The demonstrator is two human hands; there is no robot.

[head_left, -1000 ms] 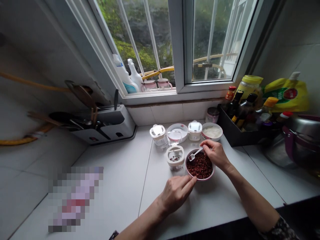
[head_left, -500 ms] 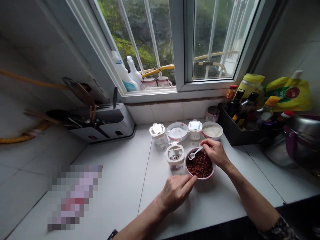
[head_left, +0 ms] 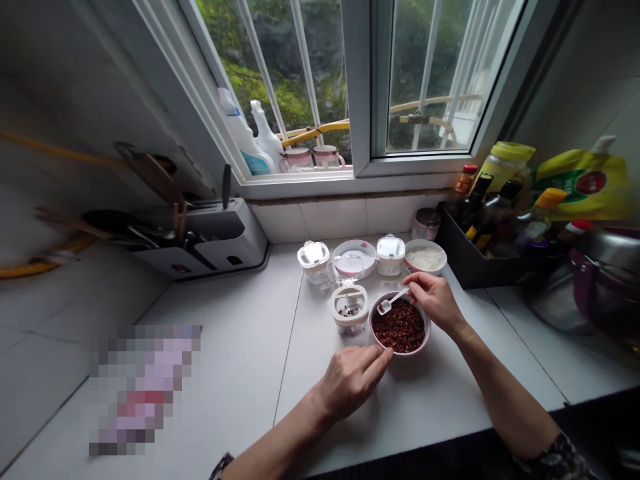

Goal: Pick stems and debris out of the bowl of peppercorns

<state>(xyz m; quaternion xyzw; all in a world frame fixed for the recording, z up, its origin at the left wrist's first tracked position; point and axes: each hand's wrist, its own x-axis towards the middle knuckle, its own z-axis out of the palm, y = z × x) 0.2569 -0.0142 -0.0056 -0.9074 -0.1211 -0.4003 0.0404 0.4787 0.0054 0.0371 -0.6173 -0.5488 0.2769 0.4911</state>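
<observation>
I am sitting my right hand [head_left: 435, 303] over a round bowl [head_left: 426, 341] with a pink rim, and my thumb and fingers are pressed together, pinching the handle of a small white spoon [head_left: 395, 297]. The spoon's scoop is hanging over the bowl's left edge. The bowl is standing on a white counter [head_left: 235, 333] and is filled with dark red peppercorns [head_left: 400, 327].

My left hand [head_left: 350, 380] is resting on the counter in front of the bowl, empty, with its fingers lying together and their tips at the rim.

Just left of the bowl, a small square jar [head_left: 349, 310] is standing with a few peppercorns inside. Behind it, two lidded jars [head_left: 313, 262] and [head_left: 391, 255] are flanking a white dish [head_left: 354, 257]. To their right, a bowl of white powder [head_left: 425, 258] is sitting beside a black tray of bottles [head_left: 475, 257], all beneath a window.
</observation>
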